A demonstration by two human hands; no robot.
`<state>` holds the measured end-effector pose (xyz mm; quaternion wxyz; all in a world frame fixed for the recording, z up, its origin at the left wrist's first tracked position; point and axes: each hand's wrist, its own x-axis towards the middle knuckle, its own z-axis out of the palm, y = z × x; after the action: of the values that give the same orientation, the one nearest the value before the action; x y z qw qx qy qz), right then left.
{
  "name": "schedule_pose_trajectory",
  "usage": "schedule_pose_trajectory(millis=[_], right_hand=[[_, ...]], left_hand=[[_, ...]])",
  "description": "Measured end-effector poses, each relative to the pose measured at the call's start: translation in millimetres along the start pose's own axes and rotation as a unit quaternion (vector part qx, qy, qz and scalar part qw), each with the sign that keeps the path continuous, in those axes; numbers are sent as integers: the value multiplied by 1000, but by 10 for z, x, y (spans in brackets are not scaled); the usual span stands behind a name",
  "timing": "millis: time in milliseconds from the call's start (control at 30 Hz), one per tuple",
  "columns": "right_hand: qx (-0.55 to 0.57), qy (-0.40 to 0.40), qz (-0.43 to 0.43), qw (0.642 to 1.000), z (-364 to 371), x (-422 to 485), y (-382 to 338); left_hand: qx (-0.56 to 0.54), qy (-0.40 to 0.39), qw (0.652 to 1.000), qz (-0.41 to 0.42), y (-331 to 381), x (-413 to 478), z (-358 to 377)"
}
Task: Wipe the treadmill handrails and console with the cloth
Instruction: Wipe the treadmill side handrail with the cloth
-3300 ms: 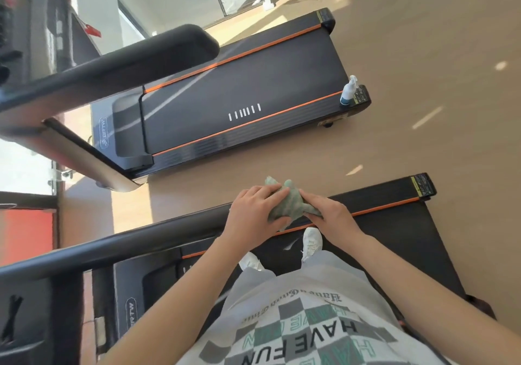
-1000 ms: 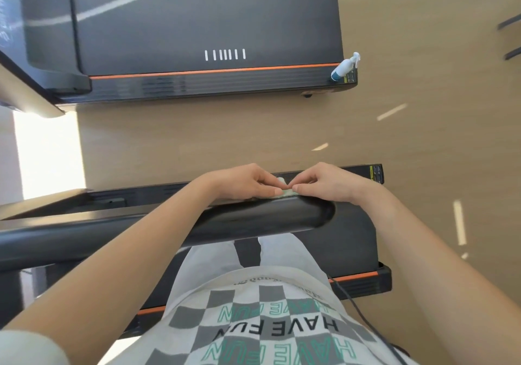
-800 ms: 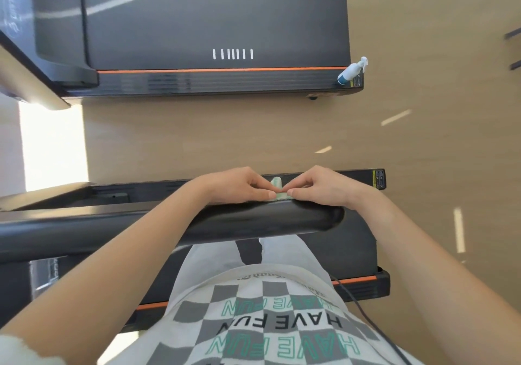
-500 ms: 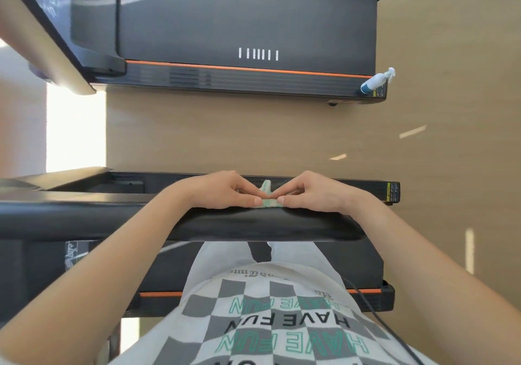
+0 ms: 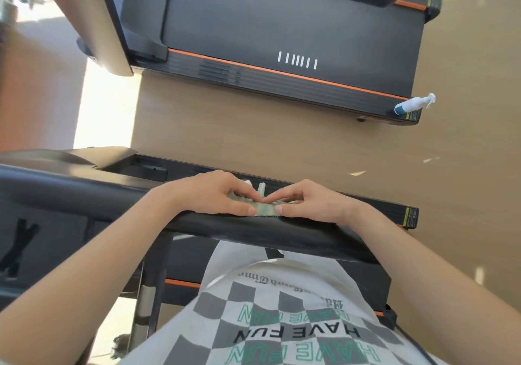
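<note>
Head view: the green cloth [image 5: 264, 211] sits folded on top of the black padded handrail [image 5: 310, 237], dead centre of frame. The left hand [image 5: 214, 195] is at its nine o'clock and the right hand [image 5: 313, 203] at its three o'clock. Both have fingers curled, and the thumbs and fingertips pinch the cloth against the rail. A small tuft of cloth pokes up between them. Out at two o'clock, a white spray bottle [image 5: 413, 105] stands on the rear corner of the neighbouring treadmill [image 5: 282, 26].

Cloth [image 5: 264, 210] — pale green; handrail [image 5: 253, 230] black; shirt [image 5: 282, 322] grey-white checked; treadmill deck [image 5: 282, 26] black — orange-striped.
</note>
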<state>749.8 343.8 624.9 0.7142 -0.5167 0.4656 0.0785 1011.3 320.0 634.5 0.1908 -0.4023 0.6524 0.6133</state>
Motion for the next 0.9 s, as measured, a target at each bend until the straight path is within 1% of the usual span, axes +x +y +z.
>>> schedule_pose_trajectory(millis=[167, 233, 367, 500, 700, 900], right_hand=[[7, -16, -13, 1000, 129, 230, -196], [15, -22, -22, 999, 190, 335, -278], [42, -31, -39, 998, 297, 567, -423], [38, -55, -55, 996, 402, 824, -570], [19, -90, -74, 993, 593, 1194, -898], [4, -91, -95, 991, 832, 1469, -1215]], left_hand=[[32, -6, 999, -35, -154, -245, -166], [45, 7, 998, -51, -223, -353, -208], [82, 52, 992, -75, -380, -577, -196], [111, 99, 985, -83, -551, -800, -194], [159, 165, 964, -134, -780, -1103, -223], [172, 240, 939, -175, -1050, -1411, -148]])
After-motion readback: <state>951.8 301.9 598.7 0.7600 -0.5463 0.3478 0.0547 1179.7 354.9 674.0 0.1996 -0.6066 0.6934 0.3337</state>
